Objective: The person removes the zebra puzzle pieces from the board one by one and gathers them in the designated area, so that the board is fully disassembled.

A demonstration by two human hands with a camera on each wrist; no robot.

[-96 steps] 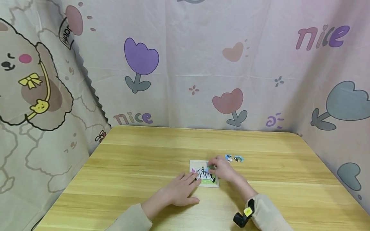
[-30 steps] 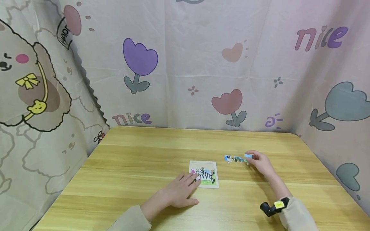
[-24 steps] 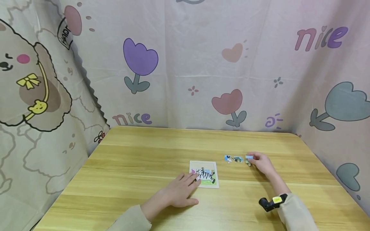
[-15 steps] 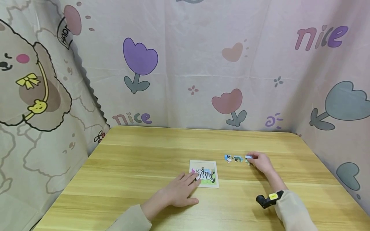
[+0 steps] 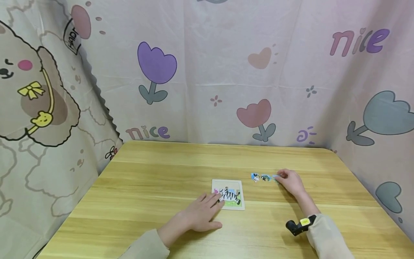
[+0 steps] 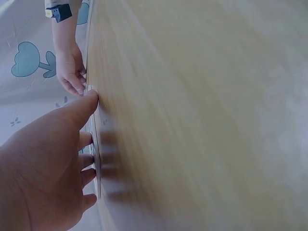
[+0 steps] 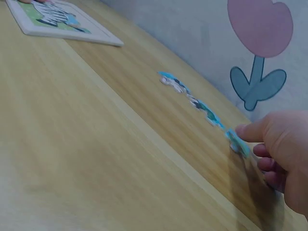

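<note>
My left hand (image 5: 202,214) lies with fingers spread over the lower left of a small white-framed zebra puzzle board (image 5: 239,184). Its fingertips rest on the partly filled picture, covering some of it. Further right, my right hand (image 5: 292,181) holds a blue and green puzzle piece (image 7: 237,143) by its edge, thumb on it and fingers curled beside it, low over the table. This piece sits at the right end of a row with a zebra-head puzzle piece (image 5: 255,177) and a green and blue puzzle piece (image 5: 266,178).
The wooden table (image 5: 161,180) reaches back to a printed curtain (image 5: 207,108) with tulips and hearts. Another curtain (image 5: 48,187) hangs along the left side. A black wrist camera (image 5: 299,226) is strapped on the right forearm.
The right hand has moved from the board to the right end of the loose pieces, where it has turned and lowered the puzzle piece beside the row. The left hand has stayed put.
</note>
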